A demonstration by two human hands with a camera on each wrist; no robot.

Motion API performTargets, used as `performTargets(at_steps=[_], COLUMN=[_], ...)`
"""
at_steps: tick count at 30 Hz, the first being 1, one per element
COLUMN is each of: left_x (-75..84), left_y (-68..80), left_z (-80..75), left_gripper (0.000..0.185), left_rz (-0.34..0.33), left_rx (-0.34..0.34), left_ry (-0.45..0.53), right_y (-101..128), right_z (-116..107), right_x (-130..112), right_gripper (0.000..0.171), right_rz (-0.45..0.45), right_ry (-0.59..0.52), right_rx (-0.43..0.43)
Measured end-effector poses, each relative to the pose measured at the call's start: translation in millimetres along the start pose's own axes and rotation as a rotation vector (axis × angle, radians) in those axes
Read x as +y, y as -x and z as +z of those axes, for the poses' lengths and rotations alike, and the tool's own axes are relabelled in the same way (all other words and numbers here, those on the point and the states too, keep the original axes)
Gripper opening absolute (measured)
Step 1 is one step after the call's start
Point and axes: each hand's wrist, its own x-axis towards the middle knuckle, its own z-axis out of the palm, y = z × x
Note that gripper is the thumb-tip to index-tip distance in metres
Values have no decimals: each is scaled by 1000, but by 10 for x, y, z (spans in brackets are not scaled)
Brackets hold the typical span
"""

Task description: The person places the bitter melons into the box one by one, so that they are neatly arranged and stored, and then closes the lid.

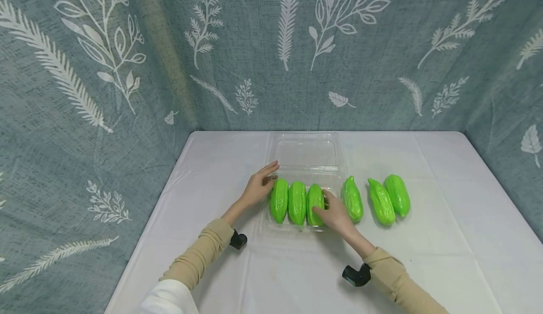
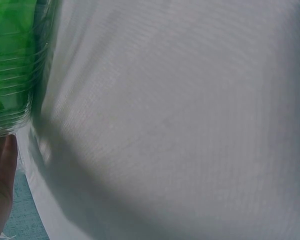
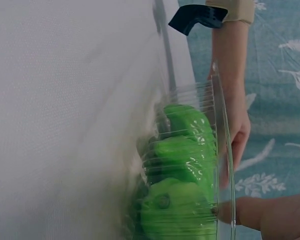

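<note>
Clear ribbed plastic tray [image 1: 297, 229], steadied by relaxed left hand [image 1: 257, 189]; right hand [image 1: 335, 215] touches a glossy gourd [image 1: 315, 204].

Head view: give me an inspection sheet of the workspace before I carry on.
Surface: table under a white cloth.
Job's things: clear tray, lid open at the back, holds three gourds; three loose gourds lie to its right.
Clutter: nothing seen.
Grippers: left hand rests at the tray's left edge, fingers straight; right hand touches the third gourd in the tray.
Cables: nothing seen.
Surroundings: blue-grey curtain with white leaf print on three sides.
</note>
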Motion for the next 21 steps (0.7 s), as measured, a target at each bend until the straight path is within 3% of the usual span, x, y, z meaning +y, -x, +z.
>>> performTargets(at_steps=[13, 21], left_x=[16, 14], left_y=[8, 16], left_z=[-8, -3], left_gripper=[44, 44], left_rz=[8, 1], left_rx=[3, -1], left_ry=[9, -8], right_y=[18, 28], right_z=[-20, -44], right_x=[10, 3], right_gripper=[67, 69], right_rz=[2, 9], right_ry=[-67, -51], right_rx=[-40, -57])
